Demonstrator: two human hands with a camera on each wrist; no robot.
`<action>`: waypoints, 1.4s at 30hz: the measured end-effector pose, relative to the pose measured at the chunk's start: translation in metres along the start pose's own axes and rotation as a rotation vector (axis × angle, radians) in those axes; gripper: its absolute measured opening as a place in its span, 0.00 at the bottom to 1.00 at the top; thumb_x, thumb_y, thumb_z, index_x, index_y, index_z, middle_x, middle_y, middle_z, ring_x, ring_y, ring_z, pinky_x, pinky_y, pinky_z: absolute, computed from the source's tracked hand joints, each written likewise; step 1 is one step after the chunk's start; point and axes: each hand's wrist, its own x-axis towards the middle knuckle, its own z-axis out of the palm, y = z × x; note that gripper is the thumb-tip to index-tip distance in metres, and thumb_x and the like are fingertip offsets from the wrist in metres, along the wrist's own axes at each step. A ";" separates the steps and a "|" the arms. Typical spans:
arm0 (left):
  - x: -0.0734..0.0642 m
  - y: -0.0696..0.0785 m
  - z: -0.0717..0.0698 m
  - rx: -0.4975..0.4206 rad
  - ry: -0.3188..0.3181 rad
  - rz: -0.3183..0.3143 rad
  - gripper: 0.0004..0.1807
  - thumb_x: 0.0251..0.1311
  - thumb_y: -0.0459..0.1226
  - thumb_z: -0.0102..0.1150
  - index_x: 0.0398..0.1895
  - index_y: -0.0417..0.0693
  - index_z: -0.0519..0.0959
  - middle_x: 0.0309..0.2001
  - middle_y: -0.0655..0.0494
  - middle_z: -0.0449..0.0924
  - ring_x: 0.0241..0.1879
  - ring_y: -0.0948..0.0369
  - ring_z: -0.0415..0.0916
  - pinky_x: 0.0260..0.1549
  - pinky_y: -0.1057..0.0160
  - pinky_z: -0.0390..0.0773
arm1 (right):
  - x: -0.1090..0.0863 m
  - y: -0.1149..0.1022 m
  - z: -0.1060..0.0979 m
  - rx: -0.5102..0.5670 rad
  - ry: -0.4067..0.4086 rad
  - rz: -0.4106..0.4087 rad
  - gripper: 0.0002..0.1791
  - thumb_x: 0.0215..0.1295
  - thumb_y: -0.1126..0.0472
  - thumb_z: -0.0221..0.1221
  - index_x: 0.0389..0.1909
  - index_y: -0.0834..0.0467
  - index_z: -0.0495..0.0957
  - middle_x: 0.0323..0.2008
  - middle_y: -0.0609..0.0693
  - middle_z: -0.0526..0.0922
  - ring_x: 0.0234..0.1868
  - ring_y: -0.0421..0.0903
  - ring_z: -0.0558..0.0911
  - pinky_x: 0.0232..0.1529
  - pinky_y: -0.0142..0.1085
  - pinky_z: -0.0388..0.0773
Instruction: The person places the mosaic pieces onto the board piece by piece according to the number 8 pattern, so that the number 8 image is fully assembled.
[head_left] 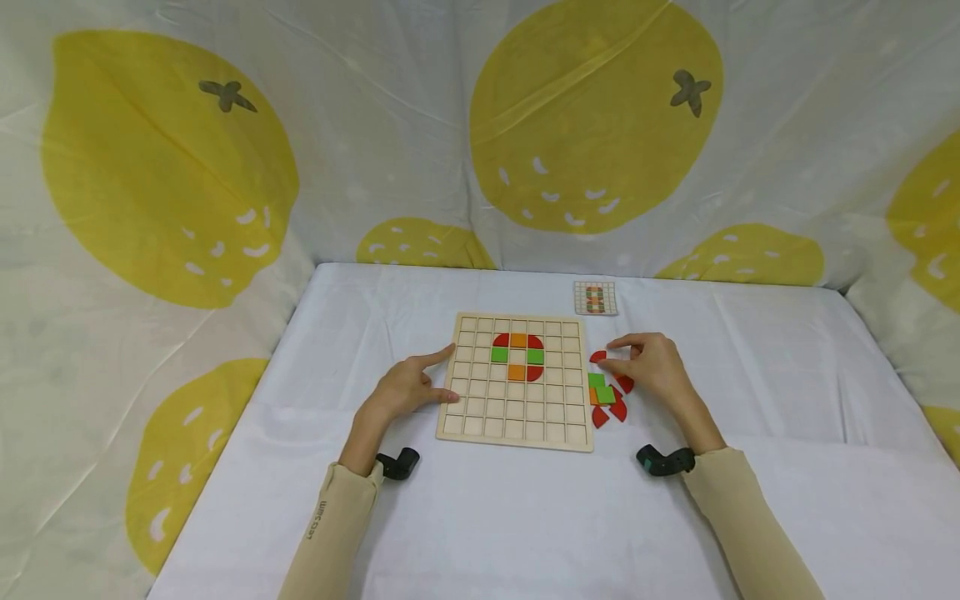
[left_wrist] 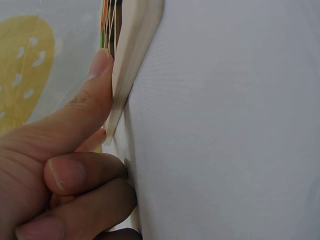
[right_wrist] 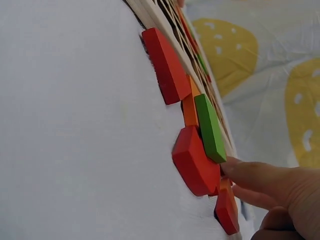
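A wooden grid board [head_left: 472, 421] lies flat, with red quarter-round, orange square and green square tiles in its upper middle cells. At the board's left edge is my left hand [head_left: 405, 387], its outstretched thumb and index finger touching the rim apart from each other. The left wrist view shows the thumb [left_wrist: 102, 65] against the rim and other fingers folded. My right hand [head_left: 656, 367] hovers beside the loose tiles, thumb and index tips separated near a red quarter-round tile [head_left: 597, 357]. A green tile [right_wrist: 210, 127] is close to the right thumb; part of the pile is hidden there.
Right of the board, loose red quarter-rounds [head_left: 618, 406], green squares [head_left: 605, 395] and orange pieces lie bunched, some overlapping. Beyond the board rests a small pattern card [head_left: 596, 298]. White cloth [head_left: 510, 517] covers the table; a lemon-print curtain [head_left: 390, 125] stands behind it.
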 end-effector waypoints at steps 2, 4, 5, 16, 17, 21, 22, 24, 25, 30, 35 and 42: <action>0.000 0.000 0.000 0.002 0.000 0.000 0.52 0.53 0.51 0.78 0.81 0.66 0.60 0.17 0.61 0.58 0.20 0.64 0.53 0.25 0.64 0.58 | 0.000 0.001 0.000 0.015 -0.016 -0.002 0.20 0.60 0.54 0.75 0.49 0.60 0.88 0.17 0.47 0.65 0.19 0.44 0.65 0.22 0.33 0.57; 0.000 0.000 0.000 0.000 0.001 0.000 0.52 0.53 0.51 0.78 0.81 0.66 0.60 0.17 0.61 0.58 0.20 0.64 0.53 0.25 0.64 0.58 | 0.001 0.002 0.001 0.034 -0.042 -0.008 0.18 0.62 0.56 0.73 0.51 0.61 0.88 0.16 0.47 0.64 0.19 0.43 0.65 0.22 0.32 0.57; 0.000 0.001 0.000 0.000 0.000 0.002 0.52 0.54 0.51 0.78 0.81 0.66 0.60 0.16 0.61 0.58 0.20 0.64 0.53 0.25 0.64 0.58 | 0.002 0.002 0.002 0.043 -0.055 -0.014 0.18 0.64 0.57 0.72 0.52 0.60 0.88 0.16 0.46 0.64 0.18 0.43 0.64 0.22 0.32 0.57; -0.001 0.001 0.000 -0.014 -0.002 -0.003 0.52 0.53 0.50 0.78 0.81 0.66 0.60 0.16 0.61 0.59 0.19 0.64 0.54 0.23 0.65 0.59 | 0.003 -0.001 0.012 0.031 -0.055 -0.036 0.24 0.62 0.54 0.73 0.56 0.60 0.86 0.15 0.46 0.65 0.16 0.44 0.66 0.20 0.32 0.57; -0.001 0.001 0.000 -0.012 -0.001 -0.004 0.52 0.53 0.51 0.78 0.81 0.65 0.60 0.16 0.61 0.59 0.19 0.64 0.54 0.23 0.65 0.59 | 0.003 -0.002 0.012 0.027 -0.057 -0.039 0.24 0.62 0.54 0.73 0.56 0.61 0.85 0.15 0.46 0.65 0.16 0.43 0.66 0.20 0.32 0.57; -0.001 0.001 0.000 -0.011 0.000 0.001 0.52 0.53 0.51 0.78 0.81 0.65 0.60 0.16 0.62 0.58 0.19 0.64 0.53 0.24 0.65 0.58 | 0.002 -0.004 0.014 0.019 -0.063 -0.045 0.24 0.63 0.55 0.72 0.58 0.61 0.85 0.14 0.46 0.64 0.15 0.42 0.65 0.20 0.31 0.56; -0.001 0.001 0.000 -0.013 -0.001 0.001 0.52 0.53 0.51 0.78 0.81 0.65 0.60 0.16 0.62 0.58 0.19 0.64 0.53 0.24 0.65 0.58 | 0.002 -0.004 0.014 0.015 -0.068 -0.049 0.24 0.64 0.55 0.72 0.59 0.61 0.84 0.14 0.46 0.63 0.15 0.42 0.65 0.20 0.31 0.57; -0.001 0.001 0.000 -0.017 -0.005 0.000 0.52 0.53 0.51 0.78 0.81 0.66 0.60 0.16 0.62 0.58 0.19 0.64 0.53 0.23 0.65 0.58 | 0.002 -0.004 0.013 0.012 -0.077 -0.052 0.23 0.65 0.57 0.70 0.60 0.60 0.84 0.15 0.45 0.63 0.15 0.41 0.65 0.20 0.31 0.58; -0.001 0.001 0.000 -0.019 -0.006 -0.001 0.52 0.53 0.51 0.78 0.81 0.66 0.60 0.16 0.62 0.58 0.19 0.64 0.53 0.23 0.65 0.58 | 0.002 -0.004 0.013 0.014 -0.080 -0.054 0.23 0.66 0.58 0.69 0.60 0.60 0.84 0.15 0.45 0.63 0.15 0.41 0.66 0.20 0.31 0.58; -0.001 0.001 0.000 -0.023 -0.005 -0.001 0.52 0.53 0.50 0.78 0.81 0.65 0.60 0.16 0.62 0.58 0.18 0.64 0.52 0.23 0.65 0.58 | 0.002 -0.002 0.010 0.028 -0.078 -0.050 0.21 0.65 0.61 0.66 0.59 0.59 0.85 0.15 0.45 0.64 0.16 0.43 0.66 0.20 0.31 0.58; -0.001 0.002 0.000 -0.025 -0.002 -0.001 0.52 0.54 0.50 0.78 0.81 0.65 0.60 0.16 0.62 0.58 0.18 0.64 0.52 0.23 0.65 0.57 | 0.004 0.003 0.006 0.027 -0.072 -0.031 0.20 0.66 0.58 0.68 0.57 0.59 0.85 0.16 0.46 0.65 0.16 0.43 0.66 0.21 0.31 0.57; -0.001 0.002 0.000 -0.016 -0.011 0.005 0.52 0.54 0.50 0.78 0.81 0.65 0.59 0.16 0.62 0.57 0.19 0.64 0.52 0.24 0.65 0.57 | 0.005 0.004 0.006 0.037 -0.057 -0.031 0.18 0.67 0.58 0.69 0.54 0.62 0.86 0.16 0.45 0.62 0.17 0.41 0.62 0.21 0.31 0.56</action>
